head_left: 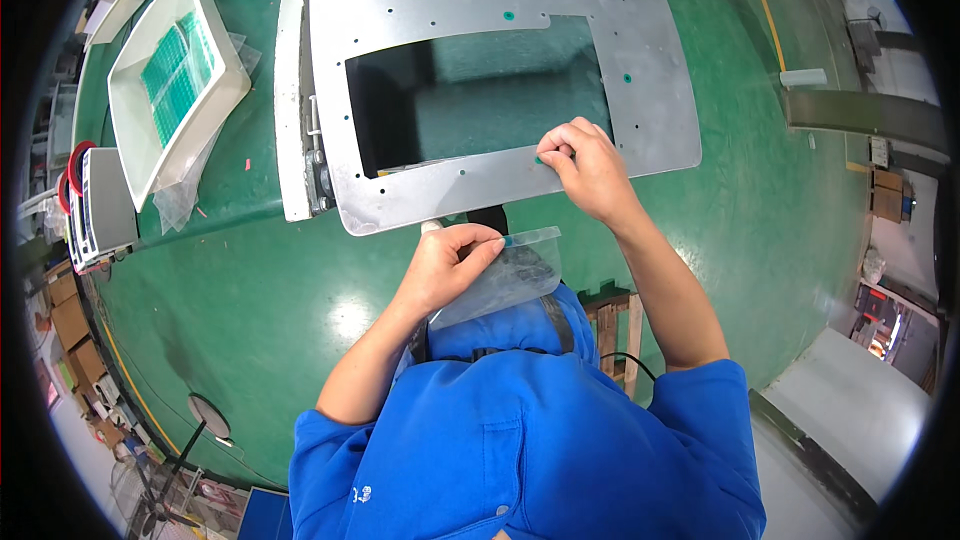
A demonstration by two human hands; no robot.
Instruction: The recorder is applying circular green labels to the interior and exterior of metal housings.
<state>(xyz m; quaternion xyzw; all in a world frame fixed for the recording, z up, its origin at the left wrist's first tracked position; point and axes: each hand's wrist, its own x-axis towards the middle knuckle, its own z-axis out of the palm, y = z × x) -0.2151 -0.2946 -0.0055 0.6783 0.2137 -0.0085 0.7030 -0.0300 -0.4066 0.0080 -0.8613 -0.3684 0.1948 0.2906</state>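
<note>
A large silver-grey metal plate (660, 70) with rounded corners, a wide rectangular opening and a narrow slot lies ahead of me. Small green round dots (509, 16) and dark holes are scattered over its face. My right hand (595, 175) is closed in a pinch at the plate's near strip, below the opening. A small green dot (539, 159) shows at its fingertips, against the metal. Nearer to my body, my left hand (445, 265) pinches a clear film sheet (505, 280) by its upper edge. A bit of teal shows on the film beside the thumb.
To the left, a white tray (122, 100) with green sheets in it stands on a green-topped table (240, 175). Clear plastic bags lie under the tray. A white post or beam (292, 90) runs along the plate's left side. A wooden stand (633, 340) is near my waist.
</note>
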